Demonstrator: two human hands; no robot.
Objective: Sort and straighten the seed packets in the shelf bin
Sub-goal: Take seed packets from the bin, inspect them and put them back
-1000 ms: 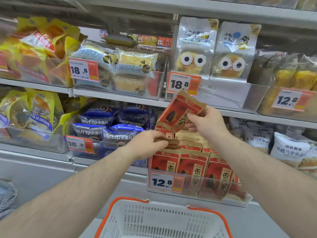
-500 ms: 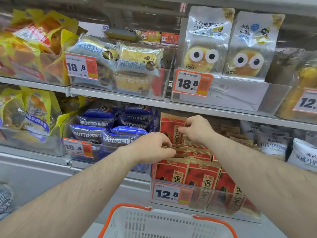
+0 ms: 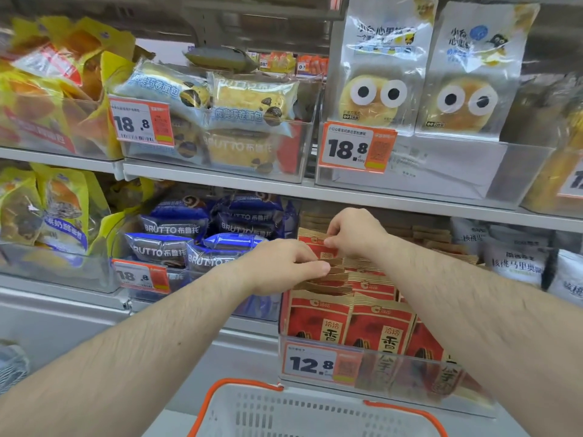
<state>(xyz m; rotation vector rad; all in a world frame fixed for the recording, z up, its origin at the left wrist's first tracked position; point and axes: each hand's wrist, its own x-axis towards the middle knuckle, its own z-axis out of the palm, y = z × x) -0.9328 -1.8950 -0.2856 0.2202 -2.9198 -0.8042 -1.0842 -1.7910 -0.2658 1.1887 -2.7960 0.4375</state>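
Pinching the top edge of one red seed packet (image 3: pixel 318 247), my right hand (image 3: pixel 353 233) has its thumb and curled fingers closed on the kraft-brown strip, and the packet stands upright toward the back of the left-hand row in the clear shelf bin (image 3: pixel 410 376) on the lower shelf. My left hand (image 3: pixel 277 266) sits just in front of it, fingers curled down over the brown tops of the packets in that same row, fingertips (image 3: pixel 321 268) dug in among the edges and gripping them; I cannot tell how many packets it has. The front packets (image 3: pixel 350 323) stand side by side, facing out, behind the bin's transparent wall, which carries a price tag (image 3: pixel 318 362) reading 12.8. Just left of the bin lie blue BRUTTO bread packs (image 3: pixel 176 244), and to its right white snack bags (image 3: pixel 517 257). On the shelf above, two clear bags with googly-eyed buns (image 3: pixel 419 67) stand behind an 18.8 tag (image 3: pixel 356 148). Below my forearms sits a white shopping basket (image 3: pixel 303 411) with an orange rim.
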